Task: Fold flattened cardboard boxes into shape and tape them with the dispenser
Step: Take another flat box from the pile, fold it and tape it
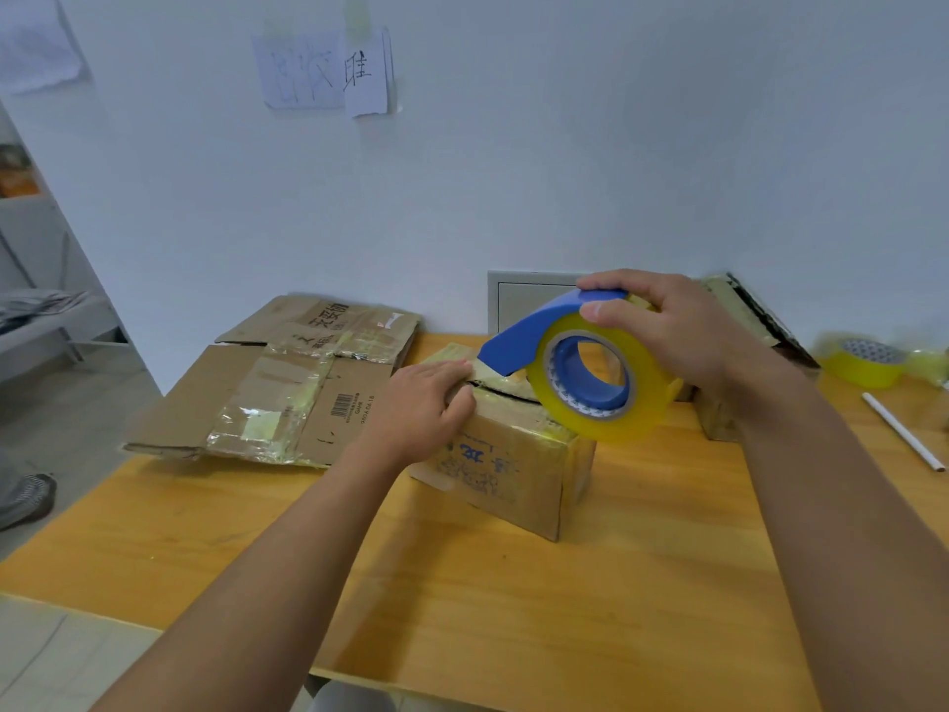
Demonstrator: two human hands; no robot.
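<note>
Right hand (pixel 683 331) curled round blue tape dispenser (pixel 575 352), yellowish roll tilted above folded box (pixel 513 465) at table (pixel 462 608) centre, blue nose touching top seam. Left hand (pixel 426 408) with fingers nearly straight, pressing box's left top flap, thumb down near side. Flattened boxes (pixel 287 382) far left. Another box (pixel 739 346) far right behind wrist; spare tape roll (pixel 868 362) and white stick (pixel 904 431) further right.
</note>
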